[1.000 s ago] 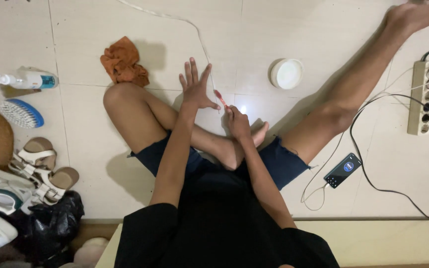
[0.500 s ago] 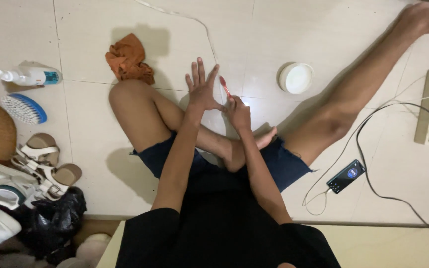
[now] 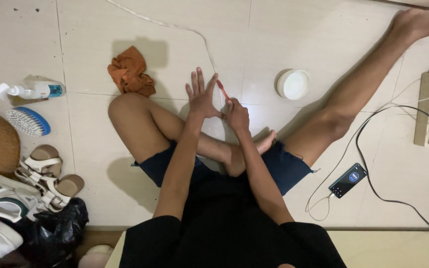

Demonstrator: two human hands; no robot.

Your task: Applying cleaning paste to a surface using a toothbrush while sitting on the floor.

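Note:
I sit on a tiled floor with one leg folded and the other stretched out to the right. My left hand [image 3: 202, 94] is raised with its fingers spread, holding nothing. Just to its right my right hand [image 3: 237, 115] grips a thin red stick-like tool [image 3: 222, 90], whose tip points up toward the left hand's fingers. Both hands hover above the folded leg, almost touching each other.
An orange cloth [image 3: 130, 72] lies past my knee. A white round lid [image 3: 293, 84] sits right of the hands. A spray bottle [image 3: 31, 90], a blue brush [image 3: 29, 120], sandals [image 3: 49, 174] and sneakers lie at left. A phone [image 3: 347, 179] on a cable and a power strip [image 3: 427, 109] lie at right.
Both hands have shifted slightly toward me and stayed close together; the view has drifted, so the floor items sit lower in the frame. The left hand stays spread.

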